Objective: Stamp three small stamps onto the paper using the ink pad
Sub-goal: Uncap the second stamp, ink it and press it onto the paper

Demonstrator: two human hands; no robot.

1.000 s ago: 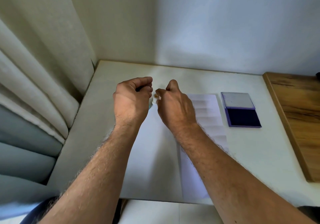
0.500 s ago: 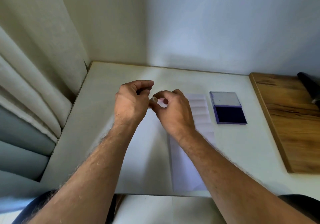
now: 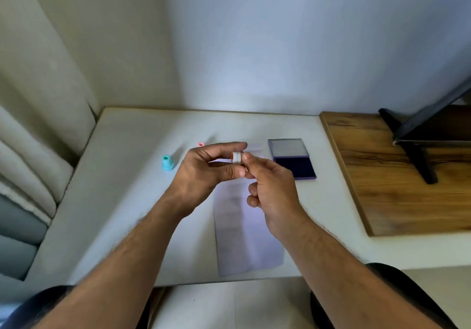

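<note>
Both hands are meeting above the white table (image 3: 122, 201), and between them is a small white stamp (image 3: 237, 157) with an orange rim. Right hand (image 3: 270, 188) is pinching it at the fingertips, its lower fingers curling loosely underneath; left hand (image 3: 204, 173) is closing thumb and forefinger around the stamp's other end, so it is being gripped from both sides. Whether a cap is coming off is too small to tell.

Below the hands, the strip of white paper (image 3: 247, 239) is lying flat, running toward the near edge. Just right of the hands, the ink pad (image 3: 293, 159) is sitting open, its lid folded back and its dark blue pad exposed. Off to the left, a teal stamp (image 3: 167, 163) is standing upright, and a pink stamp (image 3: 200, 144) is peeking out behind the left hand.

Risks from here, as I'm judging it: that stamp is tiny and held only by fingertips, so a slip could be sending it rolling off the table. Paper is lying loose, so a sliding press may be smearing the print. An inked face brushing a finger would be smudging too.
</note>
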